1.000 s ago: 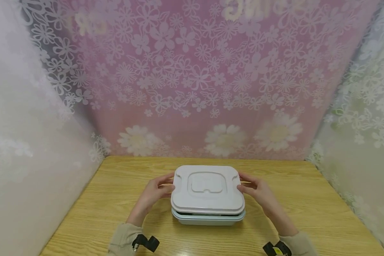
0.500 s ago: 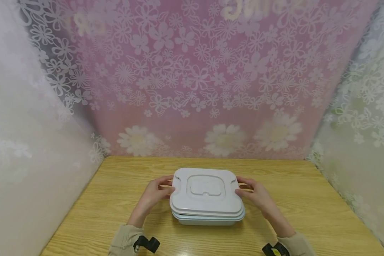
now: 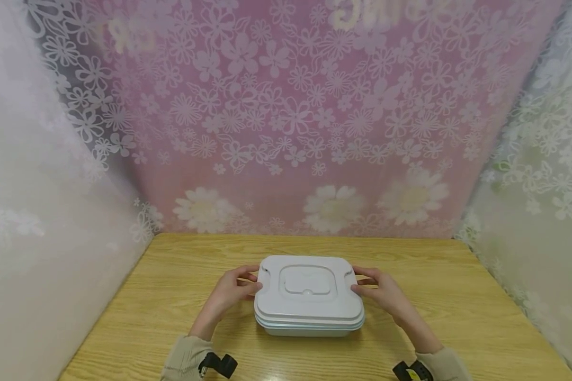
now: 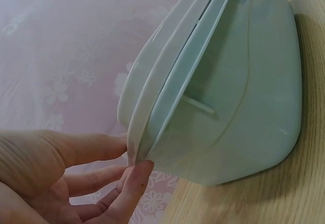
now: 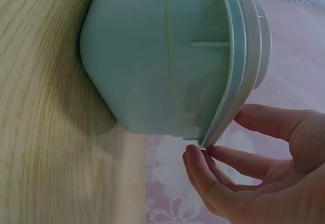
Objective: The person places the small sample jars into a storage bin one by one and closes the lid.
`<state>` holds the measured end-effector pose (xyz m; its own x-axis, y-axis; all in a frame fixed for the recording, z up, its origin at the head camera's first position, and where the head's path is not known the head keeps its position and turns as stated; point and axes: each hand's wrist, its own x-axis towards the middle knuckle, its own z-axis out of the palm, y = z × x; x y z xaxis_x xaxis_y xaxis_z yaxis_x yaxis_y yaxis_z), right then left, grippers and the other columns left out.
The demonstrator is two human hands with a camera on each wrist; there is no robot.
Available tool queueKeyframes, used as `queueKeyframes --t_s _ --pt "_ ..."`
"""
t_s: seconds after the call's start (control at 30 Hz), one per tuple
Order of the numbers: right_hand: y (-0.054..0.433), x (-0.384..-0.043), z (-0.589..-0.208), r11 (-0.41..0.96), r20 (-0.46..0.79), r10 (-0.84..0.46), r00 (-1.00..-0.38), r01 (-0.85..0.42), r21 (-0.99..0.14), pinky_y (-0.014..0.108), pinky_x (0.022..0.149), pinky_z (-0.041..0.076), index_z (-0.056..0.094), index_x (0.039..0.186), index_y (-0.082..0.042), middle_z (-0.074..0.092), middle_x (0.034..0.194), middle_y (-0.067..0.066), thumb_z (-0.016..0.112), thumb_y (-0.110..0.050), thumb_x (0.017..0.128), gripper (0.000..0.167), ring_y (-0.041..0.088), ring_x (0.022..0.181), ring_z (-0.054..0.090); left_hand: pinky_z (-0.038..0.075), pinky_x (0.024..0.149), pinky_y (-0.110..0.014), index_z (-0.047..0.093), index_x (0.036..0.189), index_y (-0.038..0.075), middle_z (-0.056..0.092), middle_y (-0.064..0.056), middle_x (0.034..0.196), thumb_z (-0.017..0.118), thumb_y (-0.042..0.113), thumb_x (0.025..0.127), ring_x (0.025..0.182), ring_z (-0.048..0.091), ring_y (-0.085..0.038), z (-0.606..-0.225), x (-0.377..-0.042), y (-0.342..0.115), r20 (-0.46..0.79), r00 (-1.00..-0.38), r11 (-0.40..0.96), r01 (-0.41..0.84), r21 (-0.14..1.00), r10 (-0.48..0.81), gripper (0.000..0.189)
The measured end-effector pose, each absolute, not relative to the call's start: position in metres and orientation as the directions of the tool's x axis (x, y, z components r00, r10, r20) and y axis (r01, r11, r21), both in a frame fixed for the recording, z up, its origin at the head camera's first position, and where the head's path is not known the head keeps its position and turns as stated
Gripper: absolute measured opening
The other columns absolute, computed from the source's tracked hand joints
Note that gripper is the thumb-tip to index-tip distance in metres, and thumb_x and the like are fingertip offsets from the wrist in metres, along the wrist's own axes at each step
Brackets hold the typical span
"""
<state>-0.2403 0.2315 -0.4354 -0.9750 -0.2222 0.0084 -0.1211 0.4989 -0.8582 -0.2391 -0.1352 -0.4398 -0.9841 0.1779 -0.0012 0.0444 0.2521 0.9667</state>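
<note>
A white rectangular lid (image 3: 309, 307) with a recessed panel in its top lies over a pale green-blue plastic box (image 3: 307, 333) in the head view. My left hand (image 3: 226, 294) grips the lid's left edge, thumb above and fingers below. On the other side my right hand (image 3: 385, 295) pinches the right edge the same way. In the left wrist view the lid's rim (image 4: 147, 99) sits close along the box's rim, with fingertips at the back corner. From the right wrist, the box wall (image 5: 142, 56) stands on the table and the lid follows its rim. The box's contents are hidden.
The box stands on a wood-grain table (image 3: 186, 264). A pink flowered curtain (image 3: 286, 132) hangs behind it, and pale sheets (image 3: 52, 211) close in both sides. Black wrist devices (image 3: 217, 364) sit on the beige sleeves.
The lid has come down at the front and slightly nearer, both hands moving with it. The dark gap seen earlier between lid and box at the front has closed.
</note>
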Motion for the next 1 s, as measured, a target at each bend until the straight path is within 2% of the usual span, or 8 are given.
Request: queueKeyframes --t_s 0.33,0.8,0.9,1.0 --pt "0.2323 -0.2383 -0.4328 0.502 0.003 -0.252 -0.968 -0.133 -0.854 0.047 0.091 0.056 0.050 0.146 0.006 0.046 0.146 0.031 0.072 -0.018 0.095 0.060 0.044 0.121 0.058 0.061 0.079 -0.049 0.054 0.140 -0.005 0.062 -0.022 0.117 0.071 0.005 0.094 0.093 0.067 -0.023 -0.4369 -0.2351 -0.1379 -0.028 -0.980 0.284 0.030 0.958 0.199 0.051" --pt "0.2338 -0.2395 -0.4322 0.547 -0.003 -0.262 -0.965 -0.147 -0.824 0.046 0.087 0.057 0.050 0.146 0.005 0.044 0.146 0.032 0.074 -0.019 0.095 0.062 0.049 0.123 0.054 0.060 0.079 -0.053 0.051 0.142 -0.004 0.062 -0.022 0.116 0.072 0.007 0.094 0.089 0.067 -0.022 -0.4391 -0.2390 -0.1412 -0.034 -0.964 0.314 0.052 0.948 0.263 0.053" --pt "0.2358 -0.2401 -0.4320 0.590 0.027 -0.260 -0.965 -0.181 -0.787 0.049 0.088 0.057 0.050 0.147 0.003 0.045 0.146 0.032 0.071 -0.024 0.097 0.060 0.050 0.125 0.052 0.060 0.080 -0.050 0.054 0.141 -0.001 0.064 -0.020 0.119 0.072 0.011 0.095 0.095 0.067 -0.025 -0.4395 -0.2403 -0.1409 -0.025 -0.970 0.360 0.066 0.931 0.243 0.050" --pt "0.2382 -0.2412 -0.4313 0.628 0.106 -0.254 -0.962 -0.247 -0.738 0.056 0.094 0.053 0.047 0.149 0.003 0.044 0.148 0.032 0.063 -0.027 0.102 0.057 0.053 0.129 0.048 0.058 0.086 -0.049 0.057 0.140 0.004 0.064 -0.017 0.127 0.068 0.021 0.099 0.108 0.066 -0.032 -0.4388 -0.2421 -0.1402 0.046 -0.981 0.493 0.136 0.859 0.190 0.046"
